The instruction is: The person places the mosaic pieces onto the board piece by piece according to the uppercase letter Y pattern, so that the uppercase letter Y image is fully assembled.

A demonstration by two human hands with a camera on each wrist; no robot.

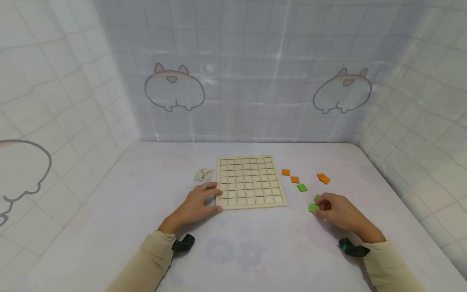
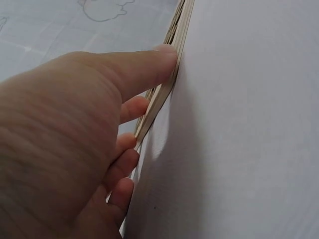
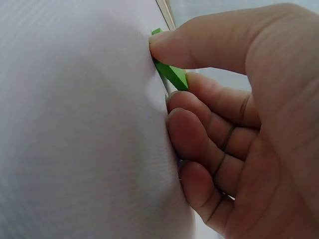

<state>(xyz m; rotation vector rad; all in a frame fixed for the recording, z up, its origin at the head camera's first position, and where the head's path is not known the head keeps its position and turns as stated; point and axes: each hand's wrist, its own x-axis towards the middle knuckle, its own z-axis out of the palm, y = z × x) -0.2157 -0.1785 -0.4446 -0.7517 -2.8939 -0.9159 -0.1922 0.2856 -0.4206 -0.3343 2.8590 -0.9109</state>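
Note:
A pale wooden grid board (image 1: pixel 251 182) lies on the table, its square cells bare. My left hand (image 1: pixel 200 202) rests at the board's near left corner, fingertips on the left rim and thumb against the near edge; the left wrist view shows the thumb (image 2: pixel 144 69) touching that edge. My right hand (image 1: pixel 337 211) is right of the board, pinching a green square tile (image 1: pixel 313 207) low at the table between thumb and index finger. That tile (image 3: pixel 172 75) is partly covered by the thumb in the right wrist view. Another green tile (image 1: pixel 318 197) lies just behind these fingertips.
Two orange tiles (image 1: pixel 294 179) and a green tile (image 1: pixel 302 187) lie beside the board's right edge. Farther right are orange pieces (image 1: pixel 323 178) that touch or overlap. A small printed pattern card (image 1: pixel 204 174) lies left of the board. White tile-patterned curtains (image 1: pixel 251 81) surround the table.

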